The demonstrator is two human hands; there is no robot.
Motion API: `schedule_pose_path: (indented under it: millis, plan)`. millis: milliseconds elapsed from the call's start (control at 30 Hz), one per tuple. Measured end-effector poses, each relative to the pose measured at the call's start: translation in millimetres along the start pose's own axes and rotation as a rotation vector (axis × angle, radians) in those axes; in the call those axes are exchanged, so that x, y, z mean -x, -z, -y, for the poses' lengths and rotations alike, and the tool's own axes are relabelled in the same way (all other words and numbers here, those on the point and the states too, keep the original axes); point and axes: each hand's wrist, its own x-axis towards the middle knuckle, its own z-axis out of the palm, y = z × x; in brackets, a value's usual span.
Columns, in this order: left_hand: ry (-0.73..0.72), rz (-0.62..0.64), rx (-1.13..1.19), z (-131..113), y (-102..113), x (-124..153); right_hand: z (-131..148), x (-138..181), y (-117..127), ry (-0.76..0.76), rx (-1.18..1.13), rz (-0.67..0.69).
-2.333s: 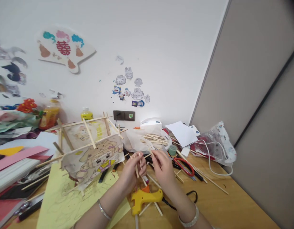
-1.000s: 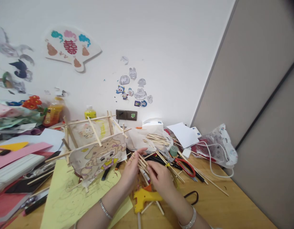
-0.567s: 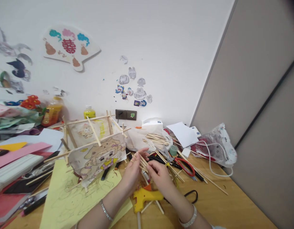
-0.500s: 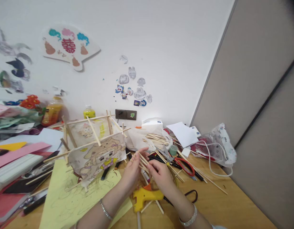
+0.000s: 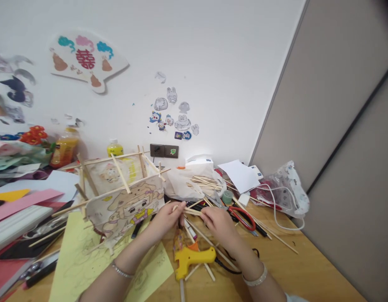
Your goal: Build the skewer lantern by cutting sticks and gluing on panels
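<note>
A few short wooden sticks [image 5: 193,212] lie level between my two hands. My left hand [image 5: 168,216] is closed on their left ends, and my right hand [image 5: 217,222] pinches their right ends. Just below the hands a yellow glue gun [image 5: 194,256] lies on the table, a glue stick poking from its rear. To the left stands a stick-frame lantern [image 5: 126,201] with drawn cartoon paper sides. Under it is a yellow sheet [image 5: 152,272] with pencil drawings. Red-handled scissors [image 5: 244,218] rest right of my right hand.
Behind the hands, a plastic bag [image 5: 184,184] holds many wooden sticks [image 5: 206,182]. Loose sticks [image 5: 275,235] and a white cable [image 5: 275,209] lie to the right. Papers [image 5: 39,199] and folders crowd the left side. Bottles [image 5: 65,147] stand against the wall.
The sticks have turned from slanting upright to nearly level. My hands have moved a little apart, with the left lower, and more of the glue gun shows.
</note>
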Motion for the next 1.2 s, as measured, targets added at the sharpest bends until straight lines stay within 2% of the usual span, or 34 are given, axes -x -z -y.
schedule_pose_path:
  millis: [200,267,333,433,533,700,867,967,1200]
  plan:
    - [-0.041,0.225,-0.356,3.9,-0.7,5.7,-8.0,-0.4,-6.8,0.211,0.280,-0.035]
    - [-0.062,0.243,-0.460,9.8,-4.8,5.8,-9.6,-0.7,-9.1,0.269,0.304,-0.069]
    - [-0.070,0.192,-0.485,15.8,-9.5,4.4,-10.5,-1.2,-7.2,0.283,0.300,-0.124]
    - [-0.068,0.124,-0.368,22.9,-15.9,1.0,-11.2,-1.5,2.2,0.216,0.299,-0.241]
    - [-0.039,0.138,-0.159,27.9,-20.9,0.0,-11.3,-1.5,10.0,0.163,0.303,-0.315]
    - [0.282,0.314,0.312,24.0,-25.2,7.9,-10.3,-0.6,7.1,0.230,0.254,-0.176]
    - [0.429,0.417,0.554,8.3,-22.5,11.4,-7.4,2.2,4.7,0.232,0.204,-0.104]
    - [0.457,0.355,0.637,9.9,-22.5,9.1,-5.1,3.5,4.4,0.236,0.222,-0.096]
    - [0.399,0.278,0.747,19.2,-25.3,6.9,-3.5,3.3,-0.5,0.217,0.235,-0.098]
